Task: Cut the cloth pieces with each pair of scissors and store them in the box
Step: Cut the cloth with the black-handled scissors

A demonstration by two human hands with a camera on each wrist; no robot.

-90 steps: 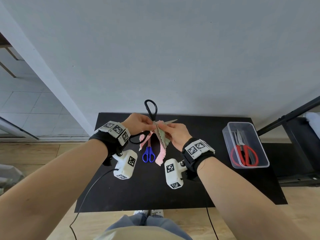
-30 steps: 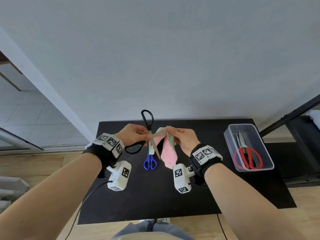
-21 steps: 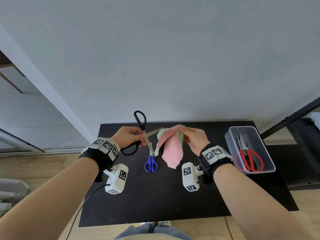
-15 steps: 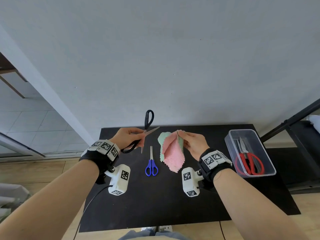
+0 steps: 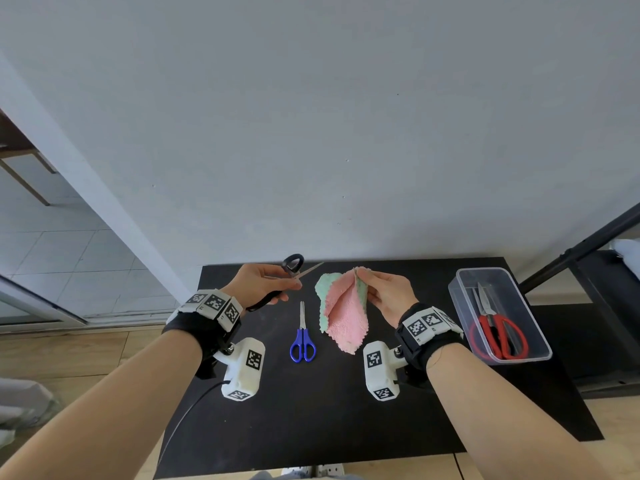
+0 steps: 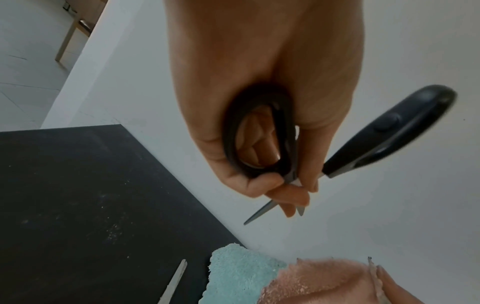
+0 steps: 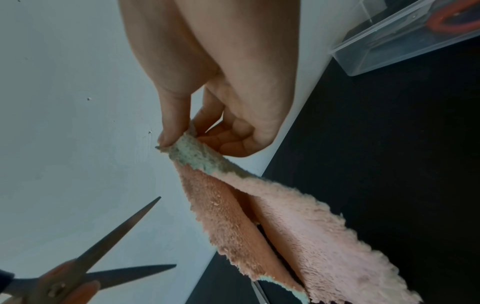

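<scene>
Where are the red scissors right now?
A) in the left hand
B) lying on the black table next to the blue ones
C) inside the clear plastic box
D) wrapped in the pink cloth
C: the red scissors lie inside the clear plastic box at the table's right side.

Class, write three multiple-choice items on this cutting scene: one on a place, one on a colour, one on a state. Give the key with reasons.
1. Where do the red scissors lie?
A. In the clear box
B. On the table
C. In the left hand

2. What colour are the handles of the scissors lying on the table?
A. Black
B. Blue
C. Red

3. How are the blades of the black scissors?
A. Closed
B. Apart
C. Hidden

Key: 1 A, they show through the box wall; 2 B, blue loops beside the cloth pieces, which the right hand pinches; 3 B, the right wrist view shows both tips spread.
</scene>
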